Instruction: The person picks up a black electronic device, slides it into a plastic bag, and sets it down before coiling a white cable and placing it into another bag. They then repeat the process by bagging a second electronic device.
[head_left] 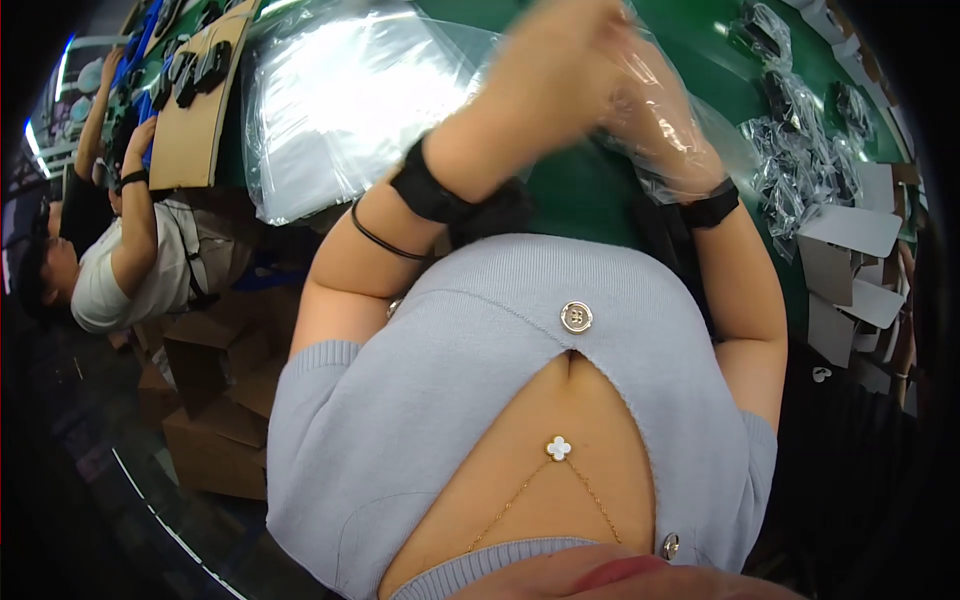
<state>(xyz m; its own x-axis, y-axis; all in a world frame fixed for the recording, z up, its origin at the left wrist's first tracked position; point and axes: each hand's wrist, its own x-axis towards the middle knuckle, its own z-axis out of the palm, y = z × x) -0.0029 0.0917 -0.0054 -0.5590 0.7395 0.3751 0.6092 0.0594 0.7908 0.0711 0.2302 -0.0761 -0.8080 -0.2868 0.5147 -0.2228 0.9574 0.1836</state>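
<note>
A: Starting at the left, what do we see?
B: Two co-workers, one in a light top [160, 260], and beside them a cardboard sheet [188, 140] with at least three dark devices [212, 66] lying bare on it. We judge those as left to do, though whether they belong to our share we can't tell.

A: And next?
B: One stack of flat clear sleeves [345, 120] on the green table [575, 195]. We can't count the layers; plenty look unused.

A: What about our hands?
B: Our left hand [570, 60] is blurred, close against our right hand [648, 95] near the table's middle. We can't tell whether its fingers pinch anything. One clear bag [668, 125] drapes over our right hand and wrist; how those fingers stand is hidden too.

A: So that bag is mid-step?
B: We think so: it's out of the stack, but we can't make out anything packed in it.

A: And on the right?
B: A heap of wrapped bundles [800, 140], at least three, overlapping too much for a firm count. We judge these as done. Past them stand pale open cartons [850, 235], several, their flaps too tangled to count.
</note>
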